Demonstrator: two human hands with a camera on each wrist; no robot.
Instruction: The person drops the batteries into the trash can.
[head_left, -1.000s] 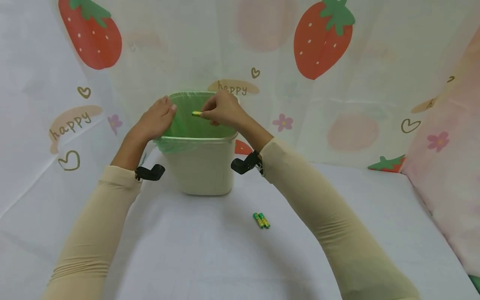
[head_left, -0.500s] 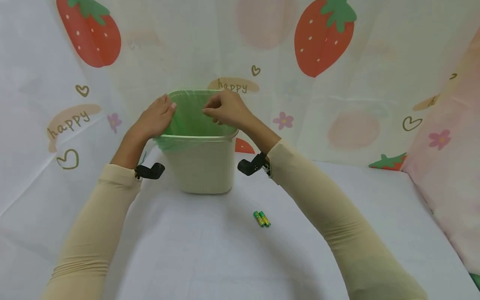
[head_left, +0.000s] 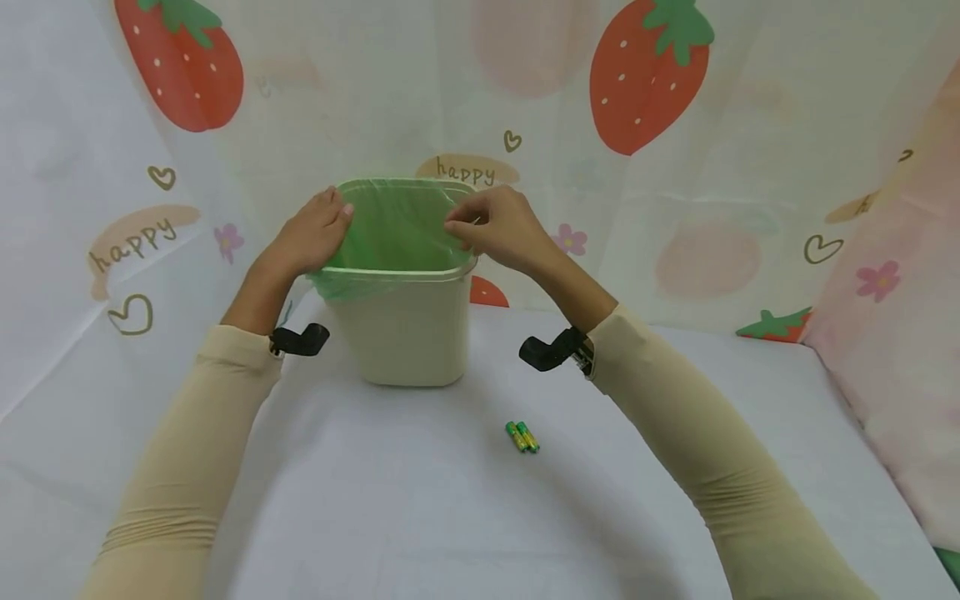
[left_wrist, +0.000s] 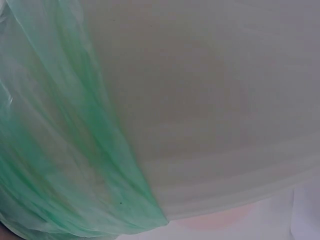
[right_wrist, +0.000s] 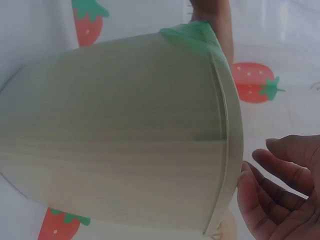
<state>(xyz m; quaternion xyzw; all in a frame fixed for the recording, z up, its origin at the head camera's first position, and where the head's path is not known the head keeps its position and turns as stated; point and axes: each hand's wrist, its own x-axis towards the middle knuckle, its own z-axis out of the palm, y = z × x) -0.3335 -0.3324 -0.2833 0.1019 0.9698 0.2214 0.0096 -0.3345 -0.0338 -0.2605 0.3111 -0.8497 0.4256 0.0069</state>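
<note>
Bin (head_left: 405,333): my left hand (head_left: 311,237) rests flat-fingered steadying its rim, right hand (head_left: 498,229) loosely curled, empty; best keep that brace firm.

home setting, strawberry-print cloth (head_left: 645,83) backdrop

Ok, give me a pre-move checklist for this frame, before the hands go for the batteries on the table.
1. Right hand free of any load: ok, fingers loosely curled by the rim, nothing held.
2. Left hand steadying the bin: ok, it rests on the left rim.
3. Green liner open over the rim: ok.
4. Two batteries within sight on the table: ok, lying side by side, touching.
5. Bin upright: ok.
6. Contents inside the bin: cannot tell.
</note>
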